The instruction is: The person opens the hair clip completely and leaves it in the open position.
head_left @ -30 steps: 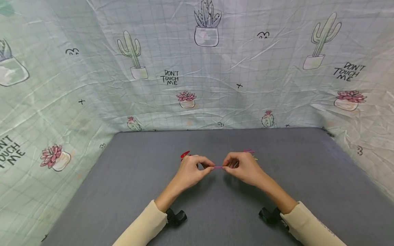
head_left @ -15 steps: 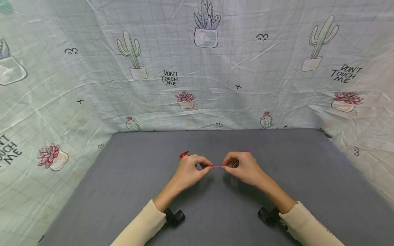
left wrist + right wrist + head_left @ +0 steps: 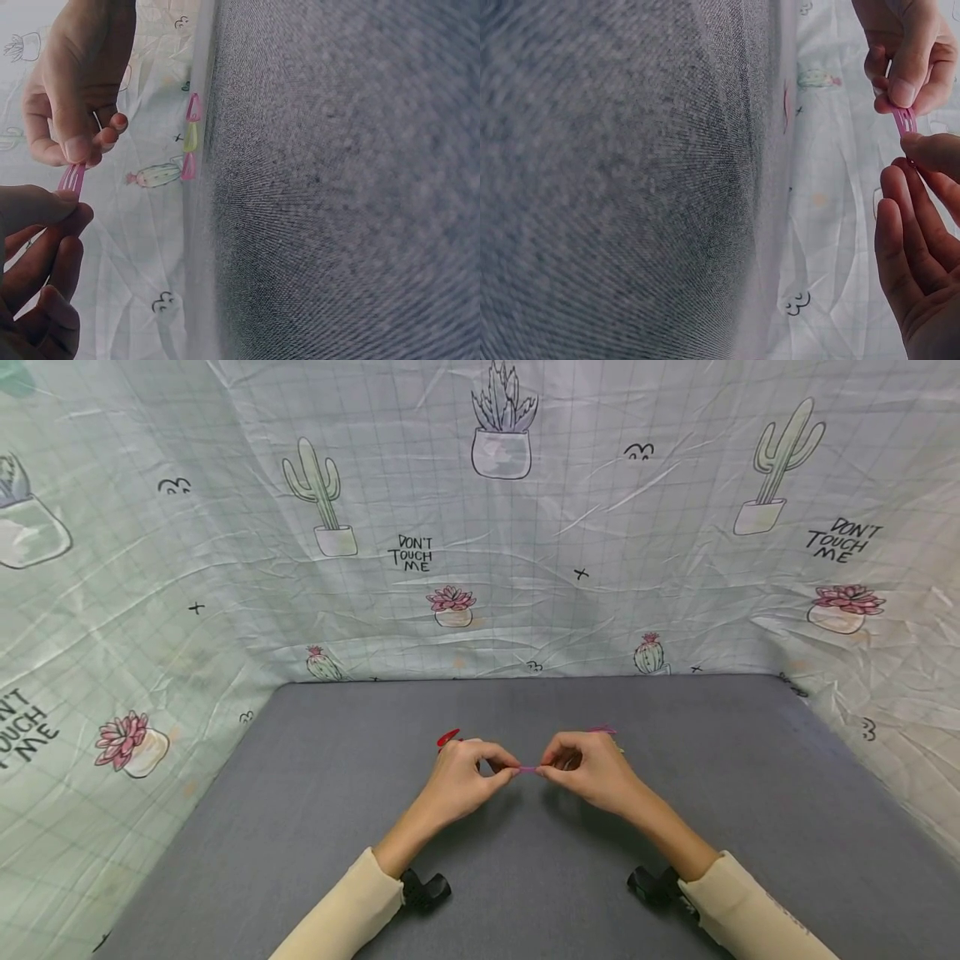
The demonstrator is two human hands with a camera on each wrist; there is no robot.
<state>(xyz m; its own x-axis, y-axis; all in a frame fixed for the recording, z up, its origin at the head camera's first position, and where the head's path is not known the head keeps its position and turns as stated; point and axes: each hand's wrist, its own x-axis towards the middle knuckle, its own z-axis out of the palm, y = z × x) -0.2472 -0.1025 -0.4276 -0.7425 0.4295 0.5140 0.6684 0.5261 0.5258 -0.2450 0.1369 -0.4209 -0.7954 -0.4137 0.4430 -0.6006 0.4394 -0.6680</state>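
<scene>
A pink snap hair clip is held level between my two hands over the middle of the table. My left hand pinches one end between thumb and index finger. At the opposite end, the thumb and index finger of my right hand pinch it too. Slots along the clip show in the left wrist view. Seen from the right wrist, the clip bridges the short gap between both sets of fingertips, which cover its ends.
Behind my left hand lies a red hair clip, partly hidden. Beyond my right hand are more clips: a pink one, a yellow-green one and another pink one. A cactus-printed sheet hangs around the grey table.
Both hands keep their pinch on the hair clip. The fingertips have come very slightly closer together, and the head view has shifted a little.
</scene>
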